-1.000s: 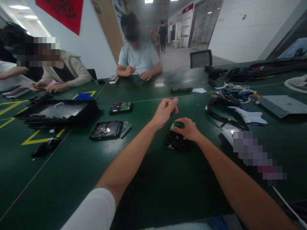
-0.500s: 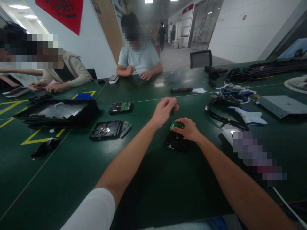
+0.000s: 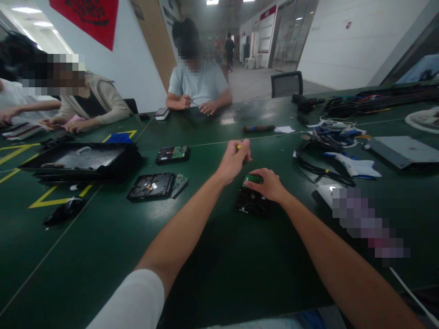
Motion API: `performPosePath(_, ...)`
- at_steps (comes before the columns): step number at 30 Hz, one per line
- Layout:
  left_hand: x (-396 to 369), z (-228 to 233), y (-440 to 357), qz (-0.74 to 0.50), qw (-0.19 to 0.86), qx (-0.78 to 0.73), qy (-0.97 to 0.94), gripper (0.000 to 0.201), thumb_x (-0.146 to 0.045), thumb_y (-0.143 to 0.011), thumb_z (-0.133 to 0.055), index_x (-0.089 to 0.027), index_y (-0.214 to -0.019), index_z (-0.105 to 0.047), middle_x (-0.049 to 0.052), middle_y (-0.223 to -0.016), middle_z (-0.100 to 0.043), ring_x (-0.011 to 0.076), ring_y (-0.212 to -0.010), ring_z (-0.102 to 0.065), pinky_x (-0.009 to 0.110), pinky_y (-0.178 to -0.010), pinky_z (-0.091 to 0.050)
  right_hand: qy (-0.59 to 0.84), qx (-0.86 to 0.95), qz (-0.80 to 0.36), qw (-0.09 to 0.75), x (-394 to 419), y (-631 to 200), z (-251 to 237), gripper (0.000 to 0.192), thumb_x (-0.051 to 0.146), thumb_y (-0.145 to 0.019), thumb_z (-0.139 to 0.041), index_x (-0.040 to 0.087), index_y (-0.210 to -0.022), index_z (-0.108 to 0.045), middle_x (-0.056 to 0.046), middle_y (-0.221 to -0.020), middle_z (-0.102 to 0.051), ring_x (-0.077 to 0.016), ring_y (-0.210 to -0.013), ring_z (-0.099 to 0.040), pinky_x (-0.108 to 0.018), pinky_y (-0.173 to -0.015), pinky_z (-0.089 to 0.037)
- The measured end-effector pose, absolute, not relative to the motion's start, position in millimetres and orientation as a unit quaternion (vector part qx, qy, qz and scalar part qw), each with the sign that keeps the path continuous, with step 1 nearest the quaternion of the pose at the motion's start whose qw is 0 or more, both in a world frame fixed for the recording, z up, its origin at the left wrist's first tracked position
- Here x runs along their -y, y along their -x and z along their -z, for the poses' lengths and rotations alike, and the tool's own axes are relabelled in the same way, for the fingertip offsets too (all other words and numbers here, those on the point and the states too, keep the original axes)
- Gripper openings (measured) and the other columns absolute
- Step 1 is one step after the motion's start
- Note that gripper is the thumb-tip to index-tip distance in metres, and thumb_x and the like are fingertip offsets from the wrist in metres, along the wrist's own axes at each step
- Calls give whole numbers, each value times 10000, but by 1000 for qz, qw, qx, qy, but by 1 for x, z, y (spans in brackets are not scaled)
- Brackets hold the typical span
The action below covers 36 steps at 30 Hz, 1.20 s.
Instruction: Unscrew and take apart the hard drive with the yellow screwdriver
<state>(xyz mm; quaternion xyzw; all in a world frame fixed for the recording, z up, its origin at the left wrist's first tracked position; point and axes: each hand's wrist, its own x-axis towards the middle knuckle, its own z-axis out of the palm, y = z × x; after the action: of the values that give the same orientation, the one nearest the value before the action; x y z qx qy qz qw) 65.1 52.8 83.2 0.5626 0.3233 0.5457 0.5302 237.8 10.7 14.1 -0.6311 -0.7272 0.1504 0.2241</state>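
A black hard drive (image 3: 250,202) with a green circuit board lies on the dark green table (image 3: 212,256) in front of me. My right hand (image 3: 265,183) rests on its far end and holds it down. My left hand (image 3: 233,159) is closed around a small screwdriver (image 3: 239,147) with a yellow tip showing at the top. The tool stands upright just above the drive's far edge, mostly hidden in my fist.
Two more opened drives (image 3: 152,185) (image 3: 172,154) lie to the left, beside a black tray (image 3: 80,159) and a black mouse (image 3: 65,210). Cables and tools (image 3: 331,137) are piled at the right. Two people sit at the left and one across the table.
My left hand has twisted the screwdriver in place, so the yellow tip shows again above the fingers. My right hand has stayed on the drive.
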Motion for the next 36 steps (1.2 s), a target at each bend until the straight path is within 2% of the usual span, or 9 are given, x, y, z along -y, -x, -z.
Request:
performPosePath(4,-53,-85,-63,-538,518,-311,-587,408,-604,-1057,-620,-218,-948,-544,-20,-765,-623,108,-667,-564,256,-652,-457,626,731,-150,226,-11,-238,-14,463,631,-929,-759,301,-1252,-791,-98,-1306,-762,-377,-1259,-658,-550,-1042,-494)
performPosePath(9,-51,-88,-60,-540,495,-329,-596,375,-571,-1012,-708,-218,-910,-635,-40,-719,-533,108,-631,-492,260,-611,-414,627,730,-146,230,-10,-238,-15,459,640,-929,-757,316,-1252,-793,-88,-1291,-768,-369,-1243,-670,-533,-1026,-508)
performPosePath(12,-51,-88,-60,-540,500,-329,-591,327,-522,-1016,-719,-215,-923,-660,-32,-738,-566,107,-640,-504,257,-612,-421,627,730,-146,231,-10,-238,-16,450,635,-930,-760,316,-1245,-798,-87,-1274,-771,-366,-1234,-674,-528,-1022,-511)
performPosePath(16,-53,-89,-61,-536,536,-312,-572,280,-467,-1039,-692,-201,-967,-647,8,-843,-691,119,-754,-621,258,-723,-495,629,727,-151,230,-9,-237,-17,431,610,-921,-781,314,-1233,-806,-84,-1277,-776,-366,-1236,-674,-513,-1026,-509)
performPosePath(19,-54,-88,-63,-528,567,-301,-556,319,-513,-1068,-630,-201,-1001,-629,34,-899,-730,140,-833,-679,292,-827,-527,627,729,-149,231,-9,-237,-17,428,601,-921,-784,314,-1238,-804,-80,-1283,-777,-361,-1238,-673,-506,-1027,-506)
performPosePath(27,-55,-79,-65,-555,516,-328,-564,502,-706,-1075,-466,-236,-948,-589,0,-785,-600,156,-756,-590,298,-744,-480,621,735,-154,225,-10,-238,-18,461,619,-930,-762,295,-1258,-792,-91,-1295,-770,-362,-1218,-678,-509,-994,-513)
performPosePath(32,-55,-79,-64,-554,493,-325,-588,546,-755,-1020,-532,-232,-868,-564,-1,-777,-562,155,-761,-554,299,-756,-470,626,733,-149,221,-10,-237,-18,481,637,-935,-749,299,-1276,-785,-98,-1304,-764,-369,-1242,-667,-525,-1019,-499)
performPosePath(36,-52,-84,-61,-537,490,-345,-594,547,-764,-978,-606,-232,-855,-576,-13,-764,-516,146,-709,-502,288,-684,-430,628,732,-150,218,-10,-237,-17,487,651,-937,-739,305,-1277,-785,-99,-1302,-764,-374,-1244,-663,-530,-1015,-504)
